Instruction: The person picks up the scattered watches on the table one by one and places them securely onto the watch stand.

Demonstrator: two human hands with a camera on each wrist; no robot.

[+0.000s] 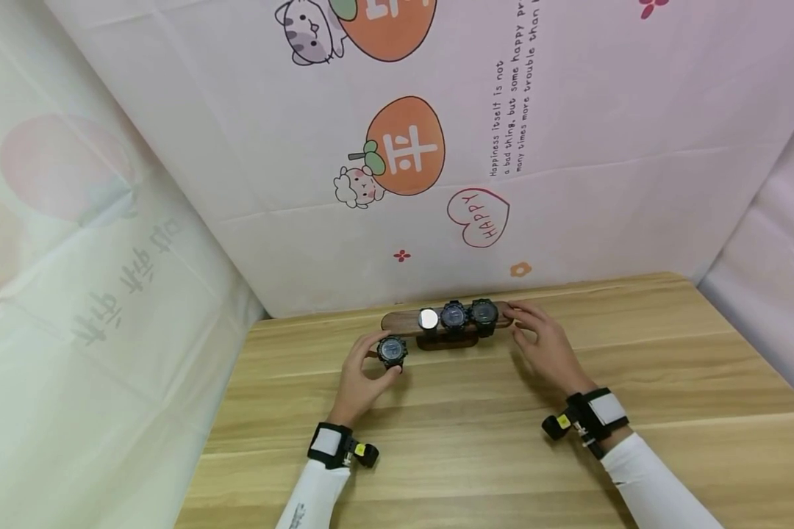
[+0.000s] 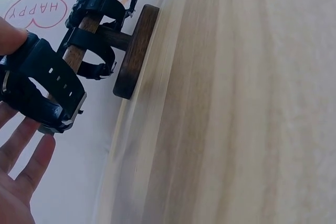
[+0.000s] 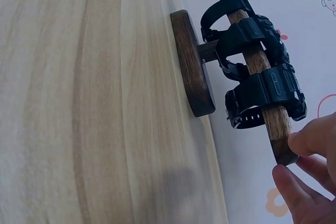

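Observation:
A dark wooden watch stand [image 1: 403, 321] has a long crossbar on a short post and flat base [image 2: 137, 51]. Three watches hang on it: one with a bright white face [image 1: 428, 319], a dark one [image 1: 453, 315] and another dark one [image 1: 484, 312]. My left hand [image 1: 362, 375] holds a black watch [image 1: 392, 350] between thumb and fingers at the bar's left end. Its strap [image 2: 55, 74] forms a closed loop; whether the bar passes through it I cannot tell. My right hand [image 1: 548, 349] pinches the bar's right end [image 3: 283, 148] with thumb and fingers.
The stand rests near the back edge of a light wood-grain table [image 1: 463, 441]. Behind it rises a white printed cloth [image 1: 291, 242], with more cloth at the left [image 1: 106, 330] and right sides. Each wrist wears a strapped camera.

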